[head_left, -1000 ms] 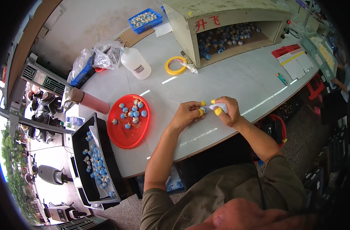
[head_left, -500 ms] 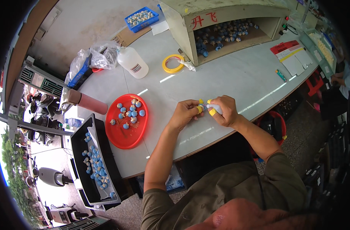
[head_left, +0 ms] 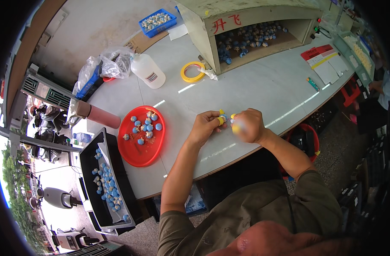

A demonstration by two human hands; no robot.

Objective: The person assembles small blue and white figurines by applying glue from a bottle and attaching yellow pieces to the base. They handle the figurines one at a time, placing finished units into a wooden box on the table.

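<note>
Over the near part of the grey table, my left hand (head_left: 203, 129) pinches a small blue-and-pale toy piece (head_left: 224, 117) between thumb and fingers, which wear yellow finger covers. Just to its right, my right hand (head_left: 250, 124) is closed round a pale oblong thing (head_left: 241, 125), smeared by motion. Its narrow end points toward the toy piece; whether the two touch I cannot tell. Left of my hands lies a red round tray (head_left: 142, 154) with several blue-and-cream toy pieces (head_left: 149, 127) spread in it.
A black bin (head_left: 126, 179) of similar pieces stands at the left edge. A pink bottle (head_left: 104, 116), white jug (head_left: 148, 70) and yellow tape roll (head_left: 186, 77) stand farther back. Behind them is an open-fronted box (head_left: 210, 47) holding pieces. A co-worker's hand (head_left: 376, 86) shows far right.
My right hand has turned and drawn slightly away, blurring, and the pale thing in it shows less. My left hand keeps its pinch on the toy piece, almost unmoved.
</note>
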